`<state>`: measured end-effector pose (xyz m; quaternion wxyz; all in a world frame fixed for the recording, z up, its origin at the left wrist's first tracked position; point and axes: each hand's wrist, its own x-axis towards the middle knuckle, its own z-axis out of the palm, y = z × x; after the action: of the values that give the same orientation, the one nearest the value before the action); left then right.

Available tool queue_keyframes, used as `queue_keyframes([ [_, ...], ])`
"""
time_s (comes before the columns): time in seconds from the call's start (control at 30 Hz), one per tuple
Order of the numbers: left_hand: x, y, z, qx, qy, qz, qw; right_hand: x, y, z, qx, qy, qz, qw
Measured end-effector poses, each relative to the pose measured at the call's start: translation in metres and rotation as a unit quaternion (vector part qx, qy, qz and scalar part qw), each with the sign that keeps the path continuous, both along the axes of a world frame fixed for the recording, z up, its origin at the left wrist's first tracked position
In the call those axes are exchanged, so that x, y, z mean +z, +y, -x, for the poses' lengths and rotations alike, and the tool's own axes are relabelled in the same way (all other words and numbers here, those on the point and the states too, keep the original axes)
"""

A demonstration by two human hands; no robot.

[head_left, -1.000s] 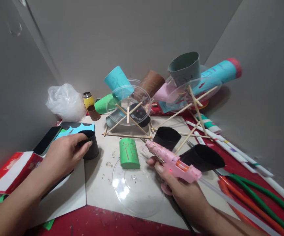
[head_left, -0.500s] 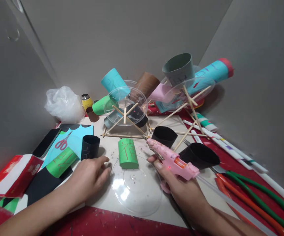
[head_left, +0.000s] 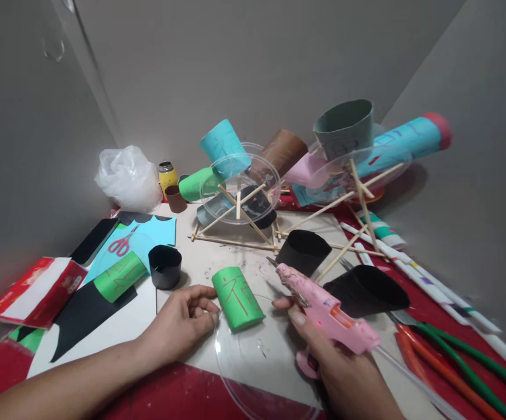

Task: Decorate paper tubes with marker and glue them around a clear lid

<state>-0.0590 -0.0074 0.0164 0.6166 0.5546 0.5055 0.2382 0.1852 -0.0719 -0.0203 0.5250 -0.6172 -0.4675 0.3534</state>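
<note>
My left hand [head_left: 190, 318] has its fingers curled, thumb and fingertips pinching the left rim of a clear round plastic lid [head_left: 257, 361]. A green paper tube [head_left: 237, 298] with red writing lies on the lid, close beside those fingertips. In my right hand [head_left: 340, 367] is a pink hot glue gun [head_left: 325, 315], its nozzle aimed up and left, beyond the tube. A clear glue stick [head_left: 410, 370] sticks out of its rear. Two black paper tubes, one upright [head_left: 304, 252] and one tilted [head_left: 369, 290], are behind the gun.
A wheel of clear discs and sticks [head_left: 238, 201] carrying colored tubes stands behind. At left are a black tube [head_left: 165, 267], another green tube [head_left: 120, 277], red scissors [head_left: 120, 244] and a red box [head_left: 38, 291]. Green-and-orange-handled tools [head_left: 467, 361] lie at right.
My left hand has moved right to the lid's rim. The lid has shifted nearer to me and right, and the green tube has turned to a slant. My right hand still holds the glue gun.
</note>
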Motion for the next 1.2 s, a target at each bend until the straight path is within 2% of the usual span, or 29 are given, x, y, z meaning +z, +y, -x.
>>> queue_keyframes([
  [0.1,0.003,-0.008,0.008,0.034,-0.019,0.055,0.998,0.003,-0.003,0.0,0.011,0.026,0.048,0.998],
  [0.2,0.009,-0.024,0.019,0.04,-0.022,0.116,0.992,0.003,-0.009,0.001,-0.014,0.062,0.088,0.994],
  [0.3,0.013,-0.044,0.023,0.057,-0.02,0.187,0.98,0.003,-0.017,0.003,-0.036,0.073,0.091,0.992],
  [0.4,0.013,-0.058,0.019,0.082,-0.047,0.255,0.962,0.006,-0.019,0.004,-0.029,0.059,0.089,0.994],
  [0.5,0.01,-0.061,0.01,0.093,-0.084,0.273,0.954,0.013,-0.017,0.004,-0.024,0.042,0.073,0.996],
  [0.6,0.006,-0.058,0.001,0.087,-0.099,0.266,0.955,0.018,-0.014,0.004,-0.021,0.029,0.053,0.998],
  [0.83,0.0,-0.049,-0.008,0.024,-0.066,0.251,0.966,0.016,-0.013,0.003,-0.003,-0.002,0.04,0.999],
  [0.93,0.005,-0.036,-0.003,0.023,-0.076,0.222,0.972,0.016,-0.012,-0.003,0.002,-0.022,0.048,0.999],
  [1.03,0.01,-0.016,0.004,0.027,-0.082,0.194,0.977,0.015,-0.013,-0.013,-0.003,-0.076,0.011,0.997],
  [1.13,0.008,0.001,0.009,0.019,-0.087,0.186,0.978,0.013,-0.015,-0.019,-0.004,-0.099,-0.016,0.995],
  [1.2,0.004,0.009,0.011,0.014,-0.086,0.185,0.979,0.015,-0.015,-0.019,0.006,-0.077,0.006,0.997],
])
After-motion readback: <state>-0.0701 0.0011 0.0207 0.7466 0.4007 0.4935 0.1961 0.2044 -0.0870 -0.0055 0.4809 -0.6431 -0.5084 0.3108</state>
